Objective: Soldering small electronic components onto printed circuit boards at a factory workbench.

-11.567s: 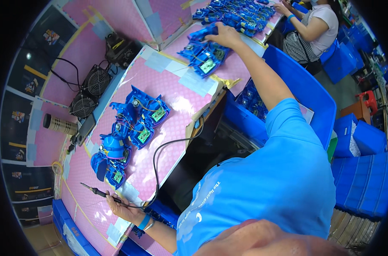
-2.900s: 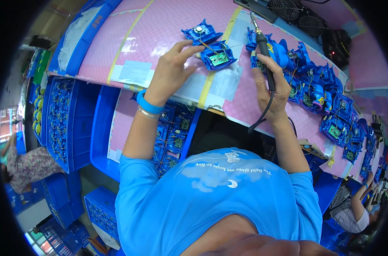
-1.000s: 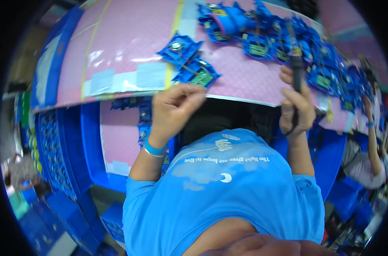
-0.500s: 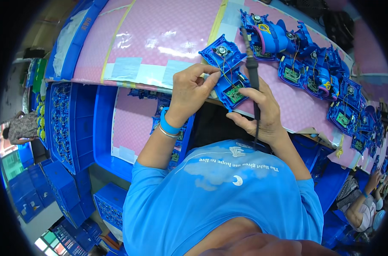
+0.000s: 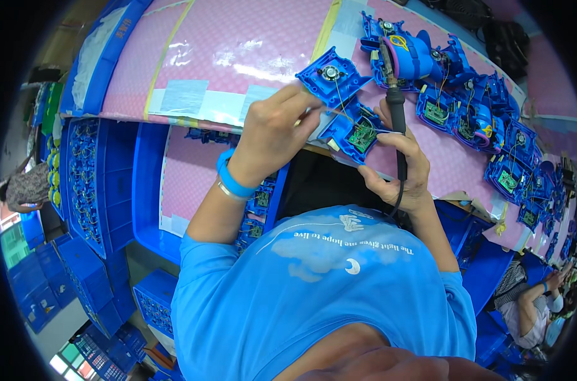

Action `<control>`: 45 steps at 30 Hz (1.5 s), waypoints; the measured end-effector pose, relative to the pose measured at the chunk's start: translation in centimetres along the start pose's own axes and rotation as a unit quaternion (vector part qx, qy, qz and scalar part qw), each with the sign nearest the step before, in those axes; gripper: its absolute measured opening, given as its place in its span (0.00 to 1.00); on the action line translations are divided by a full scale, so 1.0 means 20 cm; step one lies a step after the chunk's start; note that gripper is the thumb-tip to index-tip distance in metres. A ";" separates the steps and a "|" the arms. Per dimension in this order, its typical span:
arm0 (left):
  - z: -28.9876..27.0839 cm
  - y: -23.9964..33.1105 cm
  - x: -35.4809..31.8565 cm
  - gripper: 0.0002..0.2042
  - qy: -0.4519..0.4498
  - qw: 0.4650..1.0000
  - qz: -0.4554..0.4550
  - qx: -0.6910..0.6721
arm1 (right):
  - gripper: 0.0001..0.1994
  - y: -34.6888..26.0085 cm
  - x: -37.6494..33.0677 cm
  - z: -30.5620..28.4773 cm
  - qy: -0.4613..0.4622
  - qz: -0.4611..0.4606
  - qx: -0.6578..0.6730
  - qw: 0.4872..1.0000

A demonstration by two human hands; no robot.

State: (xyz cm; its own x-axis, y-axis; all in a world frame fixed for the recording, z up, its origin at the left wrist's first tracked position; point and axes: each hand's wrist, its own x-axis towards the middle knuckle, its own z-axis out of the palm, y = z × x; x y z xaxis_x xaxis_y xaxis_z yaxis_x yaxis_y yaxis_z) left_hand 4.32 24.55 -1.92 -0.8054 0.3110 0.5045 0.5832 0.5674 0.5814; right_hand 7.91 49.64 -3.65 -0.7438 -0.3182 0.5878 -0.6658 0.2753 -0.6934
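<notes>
A blue plastic housing in two halves lies at the table's near edge, joined by thin wires. Its far half (image 5: 321, 84) carries a round metal-rimmed speaker (image 5: 331, 73); the near half holds a green circuit board (image 5: 362, 136). My left hand (image 5: 281, 124) is closed left of the housing, fingertips pinched on a thin wire (image 5: 339, 114) that runs toward the board. With my right hand (image 5: 406, 168) I hold a black-handled soldering iron (image 5: 396, 111), its tip end pointing away from me. The thumb and fingers of that hand are beside the near half.
Several similar blue housings (image 5: 436, 113) with boards and wires crowd the table's right side. Pink sheeting (image 5: 237, 47) covers the tabletop. Blue bins (image 5: 150, 190) stand below its left edge, some filled with parts. Other people are at the far left and lower right.
My left hand has drawn back slightly, toward me and left, from the housing. The near half has shifted a little right, and the soldering iron with my right hand has moved right and nearer me.
</notes>
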 end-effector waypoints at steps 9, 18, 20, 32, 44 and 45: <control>-0.08 0.16 -0.25 0.13 -0.030 0.941 -0.173 -0.290 | 0.22 -0.05 0.05 -0.02 -0.030 0.010 0.018 0.999; -0.02 0.20 -0.22 0.13 -0.060 0.906 -0.279 -0.313 | 0.17 -0.09 0.15 0.10 0.097 0.040 0.281 0.954; -0.01 0.22 -0.19 0.13 -0.056 0.897 -0.291 -0.328 | 0.16 -0.10 0.15 0.10 0.102 0.055 0.245 0.963; 0.02 0.23 -0.08 0.08 0.006 0.886 -0.264 -0.380 | 0.12 -0.07 0.15 0.12 0.118 0.073 0.195 0.971; 0.06 0.06 -0.04 0.03 0.193 0.970 -0.147 -0.029 | 0.12 -0.10 0.07 -0.02 0.047 0.002 0.035 0.998; 0.06 0.05 -0.04 0.03 0.189 0.973 -0.132 -0.016 | 0.12 -0.10 0.06 -0.01 0.047 0.002 0.036 0.998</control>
State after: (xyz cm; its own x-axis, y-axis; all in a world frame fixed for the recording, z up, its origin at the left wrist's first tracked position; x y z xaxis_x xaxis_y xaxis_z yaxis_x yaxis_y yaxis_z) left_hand 5.46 25.84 -2.61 -0.8354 -0.1478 0.5294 0.3687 0.5636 0.7392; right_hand 8.30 48.97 -1.41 -0.7515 -0.2298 0.6185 -0.6588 0.2100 -0.7224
